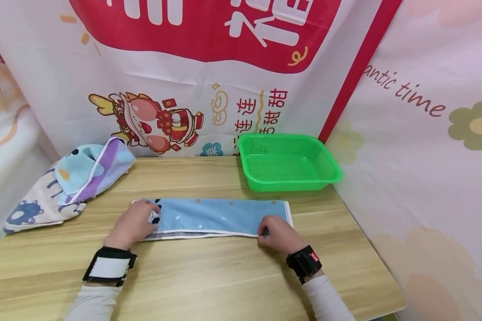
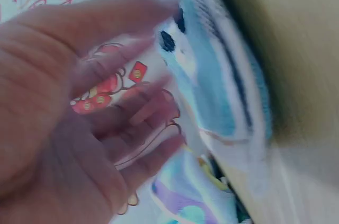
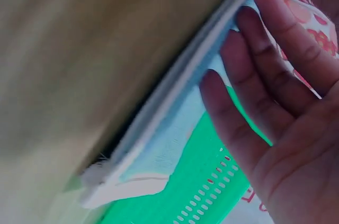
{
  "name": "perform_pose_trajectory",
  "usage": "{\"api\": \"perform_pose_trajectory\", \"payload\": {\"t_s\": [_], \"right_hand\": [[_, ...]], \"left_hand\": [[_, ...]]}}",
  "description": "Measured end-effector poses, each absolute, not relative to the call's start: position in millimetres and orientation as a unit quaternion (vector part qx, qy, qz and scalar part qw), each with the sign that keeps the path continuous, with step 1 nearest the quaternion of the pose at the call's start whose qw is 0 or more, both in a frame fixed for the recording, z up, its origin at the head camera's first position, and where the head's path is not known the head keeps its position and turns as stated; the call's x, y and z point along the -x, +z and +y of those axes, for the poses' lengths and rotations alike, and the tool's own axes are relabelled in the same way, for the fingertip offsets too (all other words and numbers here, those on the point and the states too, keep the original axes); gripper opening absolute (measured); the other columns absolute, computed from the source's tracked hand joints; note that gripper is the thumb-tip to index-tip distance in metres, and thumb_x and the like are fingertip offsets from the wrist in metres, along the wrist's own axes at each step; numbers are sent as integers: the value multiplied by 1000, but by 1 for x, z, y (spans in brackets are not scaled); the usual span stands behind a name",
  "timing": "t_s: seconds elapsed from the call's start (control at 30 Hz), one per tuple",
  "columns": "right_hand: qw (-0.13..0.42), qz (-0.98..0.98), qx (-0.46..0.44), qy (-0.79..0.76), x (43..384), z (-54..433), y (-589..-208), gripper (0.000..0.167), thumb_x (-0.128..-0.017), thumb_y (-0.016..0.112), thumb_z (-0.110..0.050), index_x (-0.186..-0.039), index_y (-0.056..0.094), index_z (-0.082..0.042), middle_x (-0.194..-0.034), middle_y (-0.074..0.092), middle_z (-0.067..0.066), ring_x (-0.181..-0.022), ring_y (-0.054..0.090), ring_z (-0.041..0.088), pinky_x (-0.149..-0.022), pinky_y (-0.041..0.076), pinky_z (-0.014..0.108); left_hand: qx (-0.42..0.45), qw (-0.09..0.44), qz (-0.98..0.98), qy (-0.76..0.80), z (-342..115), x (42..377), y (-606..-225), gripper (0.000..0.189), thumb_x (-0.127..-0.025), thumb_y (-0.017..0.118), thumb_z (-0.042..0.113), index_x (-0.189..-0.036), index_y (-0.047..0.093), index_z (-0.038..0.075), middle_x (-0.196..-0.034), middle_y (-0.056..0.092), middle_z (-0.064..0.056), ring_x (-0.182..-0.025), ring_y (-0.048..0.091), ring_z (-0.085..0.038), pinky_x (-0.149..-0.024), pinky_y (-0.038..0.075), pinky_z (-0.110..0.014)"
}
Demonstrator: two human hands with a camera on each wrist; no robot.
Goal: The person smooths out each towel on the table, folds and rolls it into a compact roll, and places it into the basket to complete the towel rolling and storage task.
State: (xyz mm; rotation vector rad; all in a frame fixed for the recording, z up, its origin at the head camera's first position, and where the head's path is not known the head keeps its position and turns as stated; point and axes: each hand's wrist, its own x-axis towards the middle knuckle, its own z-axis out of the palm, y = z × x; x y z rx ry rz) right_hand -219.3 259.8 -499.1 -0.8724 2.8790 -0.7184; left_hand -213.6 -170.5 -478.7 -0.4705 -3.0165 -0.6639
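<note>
A light blue towel (image 1: pixel 221 216), folded into a long strip with white edging, lies across the table. Its left end carries a black-and-white animal print, and small stars dot the middle. My left hand (image 1: pixel 135 223) rests at that left end, fingers loosely spread, the thumb tip (image 2: pixel 168 8) against the cloth in the left wrist view. At the front edge near the right end, my right hand (image 1: pixel 279 232) pinches the towel border between thumb and index finger. The other fingers (image 3: pixel 235 110) of that hand lie loosely along the cloth in the right wrist view.
A green perforated plastic basket (image 1: pixel 291 185) stands at the back right of the wooden table (image 1: pixel 209 285). At the back left lie a blue-and-purple towel (image 1: pixel 100 171) and a beige patterned towel (image 1: pixel 38 207), crumpled together. Printed cloths hang behind and on the right.
</note>
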Motion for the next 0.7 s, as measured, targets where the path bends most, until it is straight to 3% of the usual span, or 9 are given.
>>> {"api": "perform_pose_trajectory", "payload": {"t_s": [0.13,0.27,0.37,0.6,0.7], "right_hand": [[3,943,239,-233,228,266,-498,9,-87,77,-15,-91,74,-8,-90,71,2,-98,68,25,-94,55,40],[-3,958,203,-203,239,274,-501,23,-91,73,-13,-107,71,3,-114,71,21,-127,57,42,-110,46,50],[11,961,193,-196,243,277,-505,28,-92,71,-13,-112,69,7,-126,65,28,-132,52,45,-110,44,52],[18,961,178,-211,246,273,-501,24,-92,69,-9,-109,70,8,-122,66,29,-129,55,46,-109,45,53],[27,962,171,-210,245,272,-499,24,-93,70,-9,-109,71,7,-122,66,28,-126,57,44,-108,46,53]], "left_hand": [[179,-12,-954,-239,-165,207,-477,11,-79,82,7,-86,73,8,-92,67,-8,-91,63,-27,-79,54,-49],[166,-39,-957,-234,-163,204,-480,11,-78,79,3,-79,72,11,-82,65,-1,-78,58,-18,-69,51,-39],[158,-41,-960,-226,-163,205,-485,13,-78,77,2,-74,71,13,-76,63,1,-72,54,-15,-65,47,-33],[155,-21,-967,-200,-165,206,-487,17,-77,81,3,-91,72,6,-86,66,-5,-80,58,-20,-75,53,-45],[162,-13,-964,-208,-167,207,-487,16,-76,80,0,-89,73,6,-85,67,-5,-79,59,-20,-74,53,-44]]}}
